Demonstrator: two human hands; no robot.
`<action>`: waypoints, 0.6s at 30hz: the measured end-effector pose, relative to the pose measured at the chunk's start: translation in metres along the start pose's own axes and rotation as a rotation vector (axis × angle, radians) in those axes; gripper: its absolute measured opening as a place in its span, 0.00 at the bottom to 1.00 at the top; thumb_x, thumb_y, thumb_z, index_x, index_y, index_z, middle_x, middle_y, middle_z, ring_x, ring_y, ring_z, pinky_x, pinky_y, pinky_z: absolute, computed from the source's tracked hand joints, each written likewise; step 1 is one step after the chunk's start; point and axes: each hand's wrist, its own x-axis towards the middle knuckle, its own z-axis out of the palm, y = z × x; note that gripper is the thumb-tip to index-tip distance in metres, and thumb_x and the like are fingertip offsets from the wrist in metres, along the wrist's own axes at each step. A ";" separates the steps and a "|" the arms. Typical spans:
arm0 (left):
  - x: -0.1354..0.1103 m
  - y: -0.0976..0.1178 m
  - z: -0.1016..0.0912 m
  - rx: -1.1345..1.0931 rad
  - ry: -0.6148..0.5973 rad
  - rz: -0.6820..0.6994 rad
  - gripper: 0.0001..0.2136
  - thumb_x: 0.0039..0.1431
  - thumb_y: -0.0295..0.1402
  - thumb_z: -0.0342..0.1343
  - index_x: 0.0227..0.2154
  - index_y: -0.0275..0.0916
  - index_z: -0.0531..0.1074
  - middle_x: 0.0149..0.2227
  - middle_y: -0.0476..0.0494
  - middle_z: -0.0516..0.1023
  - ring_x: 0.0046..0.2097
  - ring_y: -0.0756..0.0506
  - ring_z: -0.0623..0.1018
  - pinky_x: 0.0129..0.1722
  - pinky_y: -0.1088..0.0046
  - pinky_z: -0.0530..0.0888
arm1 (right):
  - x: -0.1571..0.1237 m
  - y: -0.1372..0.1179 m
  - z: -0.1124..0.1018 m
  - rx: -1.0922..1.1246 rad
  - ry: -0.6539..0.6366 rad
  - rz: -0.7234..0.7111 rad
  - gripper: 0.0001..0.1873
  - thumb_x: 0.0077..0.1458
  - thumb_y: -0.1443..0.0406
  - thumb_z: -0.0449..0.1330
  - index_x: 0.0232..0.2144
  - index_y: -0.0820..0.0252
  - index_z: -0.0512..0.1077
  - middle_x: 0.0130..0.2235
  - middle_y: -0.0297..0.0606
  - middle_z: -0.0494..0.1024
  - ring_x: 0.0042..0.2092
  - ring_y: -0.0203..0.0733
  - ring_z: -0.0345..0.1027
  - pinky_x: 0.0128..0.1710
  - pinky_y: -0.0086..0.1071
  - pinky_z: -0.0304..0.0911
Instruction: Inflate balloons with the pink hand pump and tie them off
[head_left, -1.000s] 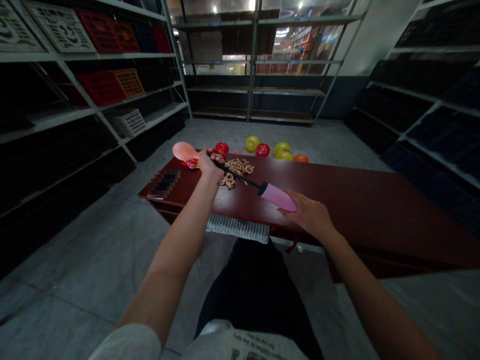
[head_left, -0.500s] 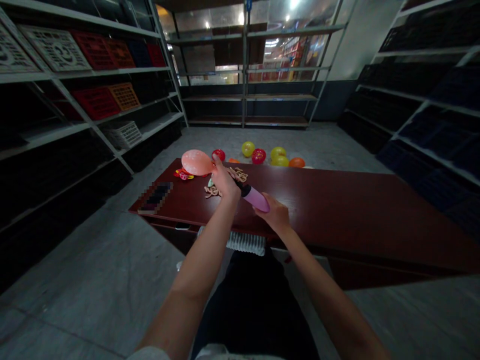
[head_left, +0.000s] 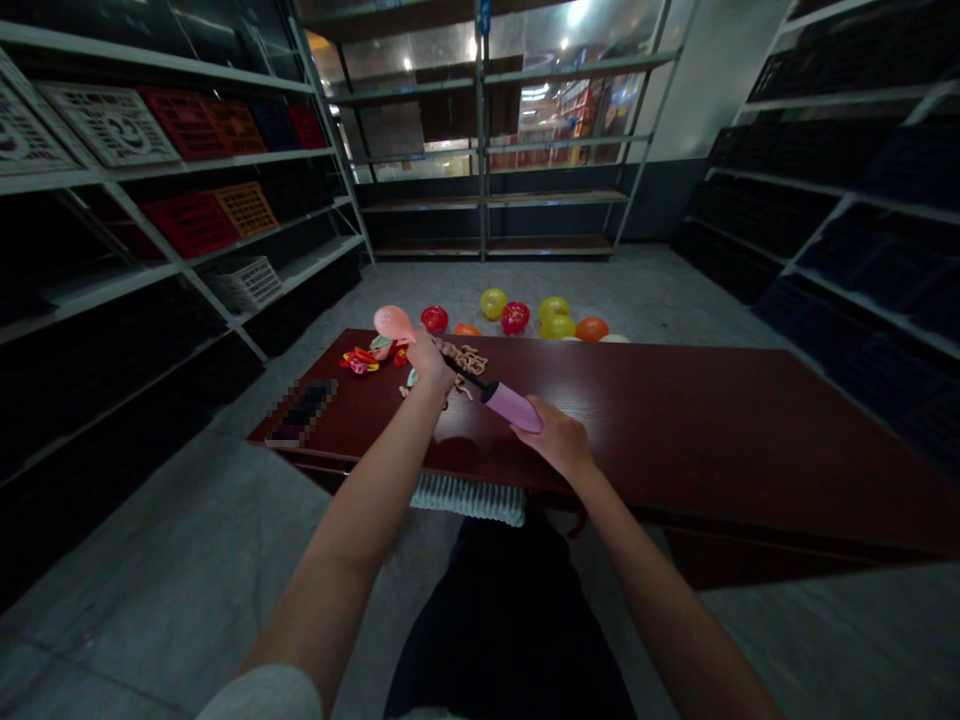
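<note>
My left hand (head_left: 429, 362) is closed around the neck of a small, partly filled pink balloon (head_left: 393, 322) and the front end of a hand balloon pump. The balloon bulges out past my thumb, and its mouth is hidden in my grip. A black rod shows between my hands, leading into the pump's pink-purple barrel (head_left: 511, 407). My right hand (head_left: 556, 437) grips the rear of that barrel. Below and beyond my left hand lie flat beige balloons (head_left: 469, 360). Red and yellow flat balloons (head_left: 361, 361) rest further left on the tabletop.
The dark red table (head_left: 675, 420) spans the front, with a blurred-out phone-like item (head_left: 302, 412) at its left corner. Past the far edge are several inflated balloons (head_left: 515, 318) on the floor. Racks with crates (head_left: 191, 225) stand left; more shelving (head_left: 555, 198) stands behind and right.
My hands have moved apart, exposing more of the black rod between them. The pink balloon looks smaller than before. The view has shifted slightly.
</note>
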 end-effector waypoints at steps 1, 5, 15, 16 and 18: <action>0.006 0.011 -0.002 -0.015 0.022 0.023 0.22 0.67 0.38 0.56 0.22 0.42 0.50 0.14 0.60 0.51 0.14 0.56 0.55 0.15 0.79 0.56 | -0.001 0.002 -0.001 -0.038 -0.001 -0.022 0.28 0.59 0.53 0.64 0.59 0.55 0.72 0.51 0.43 0.83 0.48 0.50 0.79 0.41 0.36 0.71; 0.025 0.046 -0.007 -0.014 0.022 0.083 0.22 0.69 0.42 0.53 0.23 0.42 0.50 0.15 0.60 0.51 0.14 0.55 0.55 0.16 0.80 0.57 | -0.002 0.005 -0.002 -0.109 0.024 -0.067 0.27 0.60 0.54 0.62 0.58 0.57 0.72 0.49 0.45 0.84 0.45 0.48 0.79 0.40 0.35 0.68; 0.013 0.018 -0.007 -0.022 0.000 0.286 0.23 0.73 0.42 0.49 0.22 0.42 0.54 0.15 0.58 0.54 0.15 0.55 0.60 0.17 0.79 0.61 | -0.003 0.006 0.003 -0.176 0.083 0.013 0.25 0.59 0.55 0.61 0.56 0.57 0.74 0.45 0.44 0.84 0.40 0.47 0.77 0.36 0.33 0.61; 0.009 0.009 -0.006 -0.008 -0.022 0.284 0.23 0.73 0.43 0.50 0.21 0.41 0.54 0.15 0.57 0.54 0.15 0.55 0.60 0.17 0.79 0.61 | -0.003 0.007 0.003 -0.177 0.077 0.014 0.25 0.59 0.55 0.61 0.56 0.57 0.73 0.45 0.44 0.83 0.40 0.47 0.77 0.36 0.34 0.61; 0.000 -0.009 -0.005 0.022 -0.073 0.263 0.24 0.71 0.45 0.52 0.21 0.41 0.54 0.15 0.57 0.55 0.15 0.54 0.61 0.18 0.79 0.62 | -0.003 0.009 0.004 -0.174 0.070 0.017 0.26 0.59 0.55 0.60 0.57 0.57 0.73 0.45 0.45 0.83 0.40 0.48 0.77 0.36 0.34 0.61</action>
